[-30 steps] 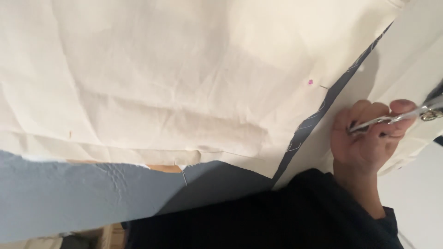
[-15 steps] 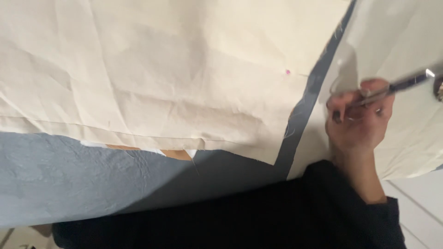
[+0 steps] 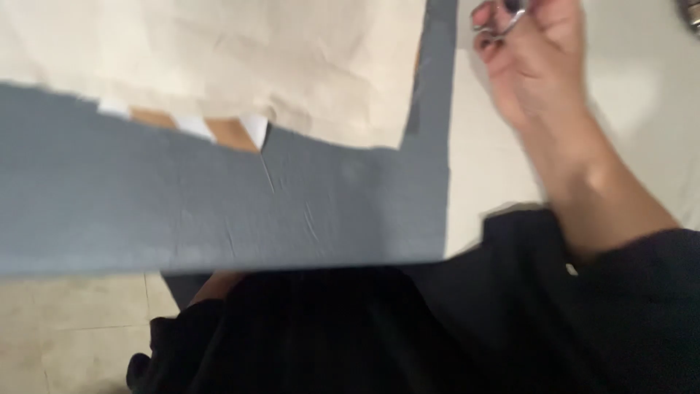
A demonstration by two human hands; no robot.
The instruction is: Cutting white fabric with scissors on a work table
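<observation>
Right hand raised — grip curled through scissor handles.

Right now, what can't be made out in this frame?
- Scissors, head view: only the metal loops show in the right hand; the blades run past the top edge.
- Left hand: not in view.
- Metal thing at the top right corner: cut off by the edge, kind unclear.
- Cream paper on grey fabric: motion blur hides any pins or markings.

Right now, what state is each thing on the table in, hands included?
right hand: fingers through metal scissors' handles, blades out of view
cream paper pattern: flat, creased, on top of grey fabric
grey fabric: spread flat, lightly wrinkled
left hand: not in view
</observation>
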